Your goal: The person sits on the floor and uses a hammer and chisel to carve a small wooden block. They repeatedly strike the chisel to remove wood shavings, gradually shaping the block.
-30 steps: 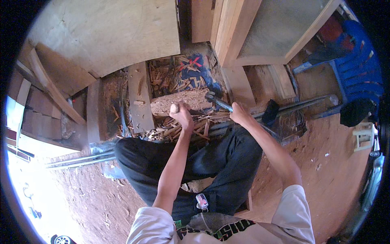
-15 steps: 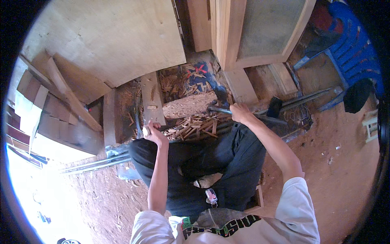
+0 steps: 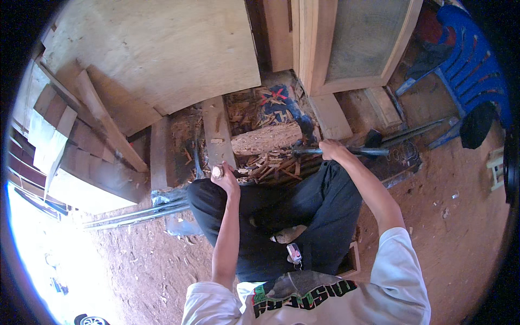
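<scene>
My left hand (image 3: 227, 180) is closed round a wooden handle (image 3: 218, 172), its pale round end pointing up beside my left knee. What the handle's far end joins is hard to see. My right hand (image 3: 334, 151) grips a dark bar-shaped tool (image 3: 306, 152) above my right knee; its exact kind is unclear. Between and beyond my hands lies a pale, rough-hewn log (image 3: 266, 138), its surface chipped. Loose wood chips (image 3: 279, 165) are heaped along its near side, just in front of my dark trousers (image 3: 271, 203).
Boards (image 3: 218, 130) lie either side of the log. A large plywood sheet (image 3: 157, 59) and a framed wooden panel (image 3: 363, 43) stand behind. Metal pipes (image 3: 135, 215) run along the left. A blue plastic chair (image 3: 471, 65) is at far right, offcuts (image 3: 81, 143) at left.
The view has shifted, so the surroundings appear farther right. My right hand's tool now lies more level, and my left hand's handle end has turned upward. Both hands keep their grip.
</scene>
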### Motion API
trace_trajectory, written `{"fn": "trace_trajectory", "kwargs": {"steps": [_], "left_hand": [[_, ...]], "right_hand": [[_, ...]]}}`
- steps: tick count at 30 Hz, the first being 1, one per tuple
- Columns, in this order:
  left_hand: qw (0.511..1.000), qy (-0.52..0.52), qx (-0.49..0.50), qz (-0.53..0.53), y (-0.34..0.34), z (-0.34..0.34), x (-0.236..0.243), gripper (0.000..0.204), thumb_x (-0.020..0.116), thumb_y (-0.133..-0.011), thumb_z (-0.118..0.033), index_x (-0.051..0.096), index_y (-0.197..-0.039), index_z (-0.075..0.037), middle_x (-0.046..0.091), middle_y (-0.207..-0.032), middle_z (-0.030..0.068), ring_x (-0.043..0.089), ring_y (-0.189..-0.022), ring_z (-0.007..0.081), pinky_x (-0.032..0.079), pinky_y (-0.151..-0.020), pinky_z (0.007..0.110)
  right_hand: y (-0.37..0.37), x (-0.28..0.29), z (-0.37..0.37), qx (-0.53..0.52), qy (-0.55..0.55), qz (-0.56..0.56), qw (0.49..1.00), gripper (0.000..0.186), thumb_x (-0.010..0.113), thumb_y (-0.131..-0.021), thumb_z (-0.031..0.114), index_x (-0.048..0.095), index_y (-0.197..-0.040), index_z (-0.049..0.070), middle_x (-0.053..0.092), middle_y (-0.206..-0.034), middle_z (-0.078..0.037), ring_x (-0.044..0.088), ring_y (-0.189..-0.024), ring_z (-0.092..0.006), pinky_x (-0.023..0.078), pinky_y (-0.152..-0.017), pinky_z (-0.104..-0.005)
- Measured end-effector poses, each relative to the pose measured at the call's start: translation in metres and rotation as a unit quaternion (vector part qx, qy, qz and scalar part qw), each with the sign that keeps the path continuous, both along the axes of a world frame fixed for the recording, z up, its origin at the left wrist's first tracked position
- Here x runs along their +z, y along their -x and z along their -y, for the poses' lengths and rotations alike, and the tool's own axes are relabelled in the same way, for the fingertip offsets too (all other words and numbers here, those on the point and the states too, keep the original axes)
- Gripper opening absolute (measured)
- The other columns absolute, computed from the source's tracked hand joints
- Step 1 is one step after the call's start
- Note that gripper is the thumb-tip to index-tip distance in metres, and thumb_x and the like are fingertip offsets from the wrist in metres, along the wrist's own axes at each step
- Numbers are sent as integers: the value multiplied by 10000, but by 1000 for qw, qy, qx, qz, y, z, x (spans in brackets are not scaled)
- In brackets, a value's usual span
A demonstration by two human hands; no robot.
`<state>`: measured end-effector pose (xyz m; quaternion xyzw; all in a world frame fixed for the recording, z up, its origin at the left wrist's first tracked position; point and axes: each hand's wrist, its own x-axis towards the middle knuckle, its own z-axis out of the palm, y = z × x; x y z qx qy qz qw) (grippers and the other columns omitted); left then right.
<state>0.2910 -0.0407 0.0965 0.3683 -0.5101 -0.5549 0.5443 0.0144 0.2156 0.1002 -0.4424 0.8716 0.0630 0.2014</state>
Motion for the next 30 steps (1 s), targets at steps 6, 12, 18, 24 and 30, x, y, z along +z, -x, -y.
{"fn": "trace_trajectory", "kwargs": {"steps": [6, 12, 18, 24, 30], "left_hand": [[1000, -2, -6, -16, -1, -5, -2, 158, 617, -840, -16, 529, -710, -39, 534, -637, -1, 495, -550, 99, 387, -511, 268], [999, 42, -13, 9, -4, -4, -5, 91, 627, -843, -53, 576, -776, -18, 583, -684, 16, 534, -606, 102, 423, -567, 270], [993, 94, -64, 39, -8, -17, 4, 110, 667, -844, -92, 606, -858, -1, 606, -737, 28, 550, -663, 113, 439, -611, 284], [976, 100, -126, 148, -12, -36, 7, 190, 689, -856, -107, 561, -752, -13, 548, -670, -20, 470, -629, 64, 411, -582, 246], [921, 266, -158, 235, -11, -48, 9, 197, 752, -784, -87, 572, -763, -8, 576, -656, 35, 520, -620, 107, 441, -586, 273]], "right_hand": [[-3, 16, 3, -57, -63, 45, 995, 322, 617, -721, 74, 641, -1031, -10, 630, -1095, -218, 608, -1032, -352, 503, -828, -442], [-5, 23, 1, -49, -69, 47, 995, 326, 613, -738, 85, 630, -1049, -10, 627, -1099, -219, 603, -1035, -365, 498, -840, -445], [1, 10, -3, -46, -21, 12, 999, 315, 682, -660, 159, 681, -928, -7, 676, -969, -196, 652, -938, -333, 522, -795, -428], [5, 12, -5, -60, -5, 24, 998, 397, 732, -628, 264, 693, -929, 8, 678, -981, -188, 652, -940, -330, 515, -830, -424], [2, 26, -7, -88, -26, 32, 995, 525, 782, -614, 337, 672, -987, -15, 656, -1061, -191, 628, -1000, -321, 506, -868, -409]]}}
